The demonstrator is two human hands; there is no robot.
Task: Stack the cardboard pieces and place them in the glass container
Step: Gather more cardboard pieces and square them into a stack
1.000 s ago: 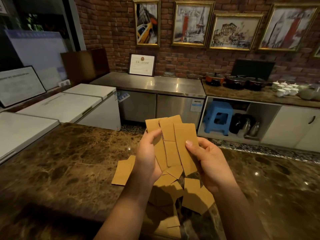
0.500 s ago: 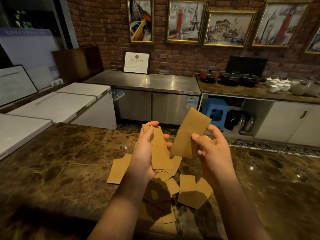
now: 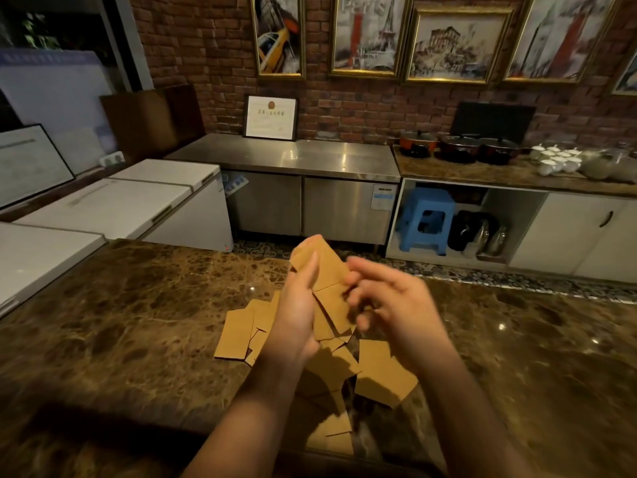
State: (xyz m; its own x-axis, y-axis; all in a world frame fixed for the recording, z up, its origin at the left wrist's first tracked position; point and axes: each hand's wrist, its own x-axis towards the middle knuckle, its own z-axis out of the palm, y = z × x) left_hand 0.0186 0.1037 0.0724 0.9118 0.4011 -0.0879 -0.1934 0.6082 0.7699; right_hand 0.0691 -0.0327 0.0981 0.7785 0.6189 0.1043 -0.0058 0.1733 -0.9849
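Observation:
A small stack of brown cardboard pieces (image 3: 330,270) is held upright in my left hand (image 3: 296,315), above the marble counter (image 3: 138,322). My right hand (image 3: 396,305) is blurred and its bent fingers press on the stack's right edge. More loose cardboard pieces (image 3: 382,374) lie scattered on the counter under my hands, and one long piece (image 3: 236,332) lies to the left. A few pieces (image 3: 332,436) near the counter's front edge sit by a glassy shimmer. I cannot make out the outline of a glass container.
White chest freezers (image 3: 103,208) stand to the left beyond the counter. A steel cabinet (image 3: 303,188), a blue stool (image 3: 427,219) and a shelf with pots (image 3: 458,148) and cups line the brick back wall.
My right hand has brought its single piece back against the stack in my left hand. Both hands have come together and dropped slightly.

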